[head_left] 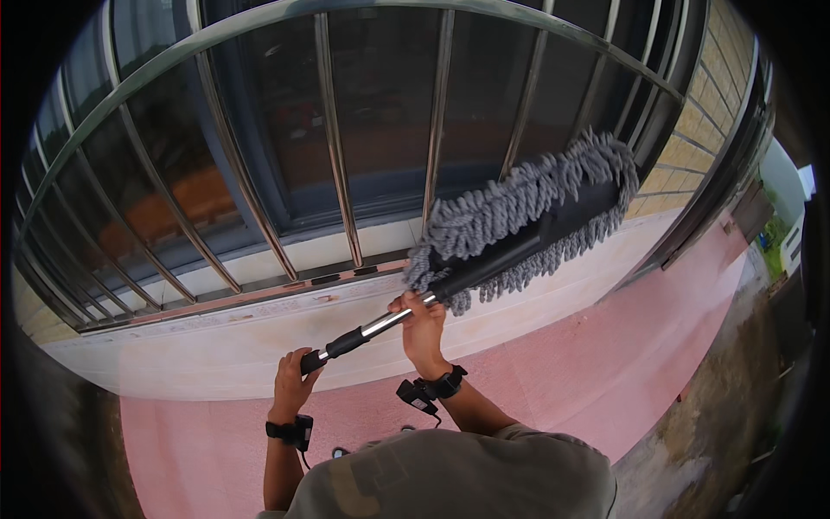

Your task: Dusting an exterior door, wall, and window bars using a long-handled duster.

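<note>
A grey microfibre duster (512, 227) with a black plastic back and a metal telescopic handle slants up to the right before me. My left hand (295, 379) is closed round the black end grip of the handle. Higher up, my right hand (421, 327) grips the bare metal tube just below the duster's head. The duster's shaggy fringe lies in front of the lower right part of the metal window bars (337, 143); whether it touches them I cannot tell. Both wrists wear black straps with small cabled devices.
Behind the bars is a dark-framed glass window (382, 97) over a white tiled sill. A pale tiled wall (246, 360) runs below it. Pinkish-red paving (194, 447) lies underfoot, with rough ground at the right. Beige wall tiles (674, 162) and a dark frame stand at the right.
</note>
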`<state>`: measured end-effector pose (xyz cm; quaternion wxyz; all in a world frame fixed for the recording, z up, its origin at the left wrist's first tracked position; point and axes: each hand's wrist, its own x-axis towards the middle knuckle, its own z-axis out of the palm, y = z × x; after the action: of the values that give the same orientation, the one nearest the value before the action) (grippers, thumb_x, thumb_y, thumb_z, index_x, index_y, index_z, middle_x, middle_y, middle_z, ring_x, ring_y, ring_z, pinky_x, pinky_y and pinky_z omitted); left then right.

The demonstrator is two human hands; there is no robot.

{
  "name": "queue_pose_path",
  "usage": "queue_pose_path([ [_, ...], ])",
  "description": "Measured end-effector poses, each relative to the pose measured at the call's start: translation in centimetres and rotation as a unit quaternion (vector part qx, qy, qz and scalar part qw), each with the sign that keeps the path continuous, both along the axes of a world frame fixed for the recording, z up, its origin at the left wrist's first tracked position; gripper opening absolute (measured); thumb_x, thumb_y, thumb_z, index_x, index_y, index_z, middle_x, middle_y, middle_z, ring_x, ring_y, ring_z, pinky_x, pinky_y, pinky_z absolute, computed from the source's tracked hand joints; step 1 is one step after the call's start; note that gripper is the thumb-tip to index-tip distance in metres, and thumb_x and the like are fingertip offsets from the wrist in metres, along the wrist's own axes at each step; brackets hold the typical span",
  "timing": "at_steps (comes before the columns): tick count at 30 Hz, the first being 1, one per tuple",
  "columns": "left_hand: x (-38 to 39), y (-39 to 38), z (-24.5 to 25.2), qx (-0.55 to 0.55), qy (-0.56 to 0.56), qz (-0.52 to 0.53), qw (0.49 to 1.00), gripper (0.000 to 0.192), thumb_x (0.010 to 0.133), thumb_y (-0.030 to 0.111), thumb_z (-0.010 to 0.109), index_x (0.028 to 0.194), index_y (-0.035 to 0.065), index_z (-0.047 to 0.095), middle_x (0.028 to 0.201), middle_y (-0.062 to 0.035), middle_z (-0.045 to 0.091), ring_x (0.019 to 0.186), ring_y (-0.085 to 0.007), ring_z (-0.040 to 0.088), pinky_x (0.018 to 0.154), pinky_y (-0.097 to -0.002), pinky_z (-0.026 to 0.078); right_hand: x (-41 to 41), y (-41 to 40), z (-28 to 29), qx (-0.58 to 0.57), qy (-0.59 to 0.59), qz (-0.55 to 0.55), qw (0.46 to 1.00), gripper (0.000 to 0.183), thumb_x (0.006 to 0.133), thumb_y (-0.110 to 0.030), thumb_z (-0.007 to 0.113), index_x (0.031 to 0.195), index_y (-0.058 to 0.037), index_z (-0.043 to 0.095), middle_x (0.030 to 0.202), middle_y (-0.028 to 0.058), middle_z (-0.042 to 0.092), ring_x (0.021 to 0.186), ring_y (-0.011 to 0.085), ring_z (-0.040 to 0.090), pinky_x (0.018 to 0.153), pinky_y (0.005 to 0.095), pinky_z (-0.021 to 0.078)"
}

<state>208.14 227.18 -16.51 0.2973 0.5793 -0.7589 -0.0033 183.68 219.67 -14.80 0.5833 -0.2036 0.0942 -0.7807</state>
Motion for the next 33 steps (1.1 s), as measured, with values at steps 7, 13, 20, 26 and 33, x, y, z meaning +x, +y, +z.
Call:
queue_pose_path([
  [7, 4.8, 2.7, -3.8, 0.092, 0.069, 0.071, 0.991, 0.039, 0.072, 0.012, 0.070, 0.103, 0.0009, 0.050, 0.089, -0.0193, 0.058, 0.083, -0.0374, 0.055, 0.072, -0.0412, 0.045, 6.1, 2.4, 2.9, -0.126, 0.117, 0.148, 0.974, 0.005, 0.084, -0.004, 0.058, 0.087, -0.0024, 0.055, 0.074, 0.0049, 0.058, 0.071, 0.0137, 0.058, 0.067, 0.0285, 0.0461],
  [13, 4.7, 3.7, -4.4, 0.134, 0.080, 0.108, 0.982, 0.036, 0.067, 0.010, 0.074, 0.094, -0.0014, 0.053, 0.082, -0.0205, 0.059, 0.076, -0.0388, 0.056, 0.067, -0.0399, 0.045, 6.2, 2.7, 3.9, -0.163, 0.203, 0.240, 0.935, 0.010, 0.084, -0.008, 0.060, 0.086, -0.0010, 0.054, 0.075, 0.0029, 0.057, 0.073, 0.0106, 0.057, 0.065, 0.0249, 0.0450],
  [20, 3.5, 3.0, -3.3, 0.080, 0.047, 0.089, 0.992, 0.044, 0.063, 0.008, 0.075, 0.101, 0.0016, 0.056, 0.088, -0.0183, 0.061, 0.081, -0.0358, 0.058, 0.071, -0.0398, 0.047, 2.7, 1.6, 1.7, -0.127, 0.131, 0.191, 0.965, 0.010, 0.077, 0.000, 0.061, 0.085, -0.0042, 0.056, 0.080, 0.0022, 0.058, 0.077, 0.0118, 0.058, 0.070, 0.0263, 0.0446],
  [26, -0.2, 1.2, -0.8, 0.062, 0.018, 0.057, 0.996, 0.040, 0.064, 0.010, 0.073, 0.102, 0.0083, 0.059, 0.089, -0.0131, 0.060, 0.082, -0.0330, 0.058, 0.071, -0.0393, 0.047, -2.1, -0.5, -2.7, -0.061, -0.007, 0.196, 0.979, 0.021, 0.070, 0.010, 0.052, 0.080, -0.0081, 0.050, 0.080, 0.0058, 0.053, 0.082, 0.0215, 0.055, 0.086, 0.0386, 0.0433],
  [33, -0.4, 0.8, 0.8, 0.049, 0.019, 0.077, 0.996, 0.037, 0.066, 0.011, 0.071, 0.102, 0.0095, 0.060, 0.086, -0.0122, 0.062, 0.081, -0.0317, 0.059, 0.071, -0.0384, 0.048, -3.6, -0.9, -3.9, 0.028, -0.044, 0.241, 0.969, 0.031, 0.062, 0.012, 0.050, 0.079, -0.0127, 0.043, 0.074, 0.0011, 0.045, 0.082, 0.0213, 0.050, 0.090, 0.0382, 0.0374],
])
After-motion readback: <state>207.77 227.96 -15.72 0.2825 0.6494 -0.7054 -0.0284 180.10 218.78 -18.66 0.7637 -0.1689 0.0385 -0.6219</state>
